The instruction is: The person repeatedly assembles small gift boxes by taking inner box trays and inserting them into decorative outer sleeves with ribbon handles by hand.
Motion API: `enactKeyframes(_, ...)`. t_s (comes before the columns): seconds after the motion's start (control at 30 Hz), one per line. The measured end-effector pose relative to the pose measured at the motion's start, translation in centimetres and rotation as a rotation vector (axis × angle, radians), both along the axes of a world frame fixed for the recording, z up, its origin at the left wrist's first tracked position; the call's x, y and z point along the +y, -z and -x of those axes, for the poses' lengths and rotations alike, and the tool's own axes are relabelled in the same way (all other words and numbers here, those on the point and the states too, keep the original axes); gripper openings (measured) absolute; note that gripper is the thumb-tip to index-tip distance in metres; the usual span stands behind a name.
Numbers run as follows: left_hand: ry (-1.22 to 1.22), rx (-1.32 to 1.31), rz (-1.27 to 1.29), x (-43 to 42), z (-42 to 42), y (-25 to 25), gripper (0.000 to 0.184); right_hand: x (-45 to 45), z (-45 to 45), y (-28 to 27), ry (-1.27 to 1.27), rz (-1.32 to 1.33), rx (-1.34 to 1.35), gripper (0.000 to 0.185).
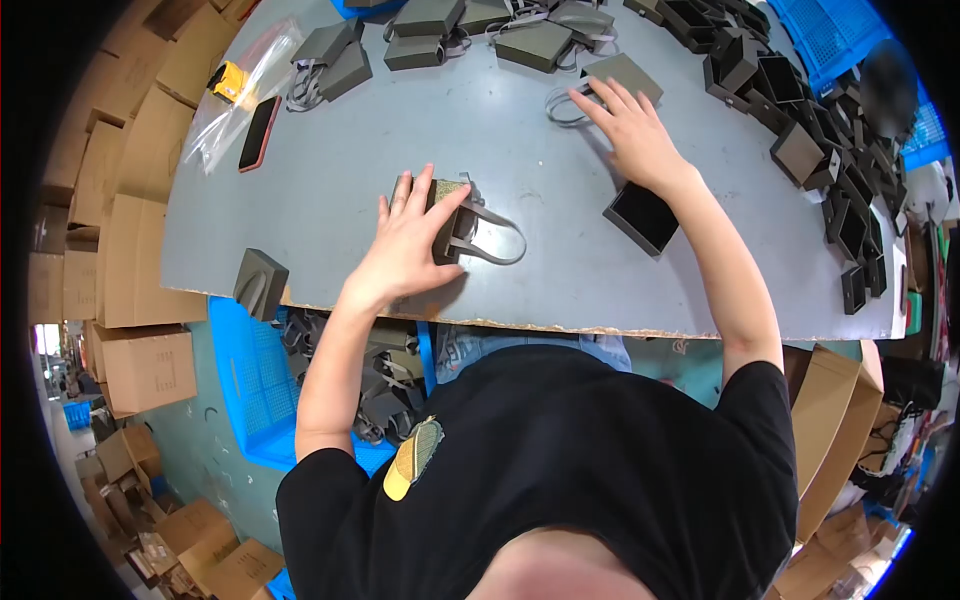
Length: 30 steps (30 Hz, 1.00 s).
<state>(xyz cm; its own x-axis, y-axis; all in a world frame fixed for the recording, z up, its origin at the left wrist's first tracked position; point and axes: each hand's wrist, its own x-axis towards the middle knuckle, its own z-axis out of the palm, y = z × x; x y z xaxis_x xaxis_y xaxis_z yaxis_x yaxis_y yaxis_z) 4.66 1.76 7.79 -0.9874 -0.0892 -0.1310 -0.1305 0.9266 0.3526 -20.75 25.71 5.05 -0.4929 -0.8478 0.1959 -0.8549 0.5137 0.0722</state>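
My left hand [405, 240] lies over a small dark gift box [447, 225] near the table's front edge, fingers spread and touching it. Grey ribbon handles [505, 240] loop out from that box to the right, and a gold speckled patch shows at its top. My right hand [640, 140] reaches forward with its fingers stretched out at a grey-brown box [630, 75], which also has a ribbon loop [565, 108]. Whether the fingertips touch that box I cannot tell. An open black box tray [645, 218] sits below my right wrist, partly covered by the forearm.
Finished-looking grey boxes [425, 50] with ribbons line the far side. Many open black box trays [780, 80] crowd the right. A phone [260, 133], a clear plastic bag [215, 130] and a lone box [260, 283] lie left. A blue crate [240, 380] stands under the edge.
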Motion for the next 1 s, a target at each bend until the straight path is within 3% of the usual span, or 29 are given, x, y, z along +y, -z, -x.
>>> enactKeyframes(0.1, 0.054, 0.121, 0.105, 1.3, 0.3, 0.5, 0.075, 4.4, -2.2, -2.2, -0.049, -0.008, -0.484, 0.083)
enactKeyframes(0.13, 0.091, 0.153, 0.149, 1.5, 0.5, 1.0, 0.071, 5.7, -3.1, -3.2, -0.051, -0.039, -0.496, 0.086)
enactKeyframes(0.17, 0.112, 0.205, 0.116, 1.8, 0.6, 1.8, 0.048, 7.1, -4.1, -4.1, -0.049, -0.069, -0.510, 0.090)
enactKeyframes(0.27, 0.123, 0.175, 0.132, 2.0, 1.3, 3.4, 0.034, 8.9, -5.3, -4.2, 0.008, -0.167, -0.515, 0.108)
enactKeyframes(0.3, 0.087, 0.263, 0.087, 2.4, 1.7, 3.1, 0.019, 9.0, -5.2, -3.6, 0.020, -0.176, -0.535, 0.110)
enactKeyframes(0.4, 0.024, 0.421, -0.132, 1.8, 2.2, 3.4, 0.009, 8.9, -5.9, -3.7, 0.066, -0.228, -0.438, 0.109)
enactKeyframes(0.43, -0.049, 0.481, -0.254, 1.7, 2.2, 3.4, 0.009, 8.8, -6.6, -4.6, 0.102, -0.203, -0.412, 0.105)
enactKeyframes(0.53, -0.293, 0.605, -0.257, 0.2, 1.9, 3.3, 0.010, 7.7, -7.9, -4.6, 0.337, -0.152, -0.315, 0.100)
enactKeyframes(0.57, -0.343, 0.645, -0.112, -0.9, 1.9, 3.8, 0.014, 7.3, -8.3, -4.3, 0.440, -0.138, -0.277, 0.099)
enactKeyframes(0.6, -0.469, 0.543, -0.136, -1.7, 1.9, 4.2, 0.024, 7.0, -8.6, -3.9, 0.490, -0.138, -0.352, 0.100)
enactKeyframes(0.67, -0.697, 0.398, -0.524, -2.9, 2.3, 5.8, 0.033, 6.5, -9.4, -2.4, 0.591, -0.139, -0.501, 0.102)
enactKeyframes(0.77, -0.417, 0.597, -0.408, -3.7, 1.9, 9.1, 0.036, 6.7, -11.6, 0.6, 0.612, 0.106, -0.365, 0.095)
enactKeyframes(0.83, -0.355, 0.543, -0.393, -3.7, 1.5, 8.7, 0.036, 6.8, -13.2, 1.2, 0.606, 0.218, -0.311, 0.087)
enactKeyframes(0.93, -0.344, 0.526, -0.427, -3.5, 1.3, 8.5, 0.038, 6.5, -14.9, 1.4, 0.471, 0.270, -0.299, 0.085)
enactKeyframes(1.0, -0.322, 0.550, -0.472, -3.7, 1.0, 9.3, 0.039, 6.4, -15.1, 0.6, 0.151, 0.375, -0.447, 0.083)
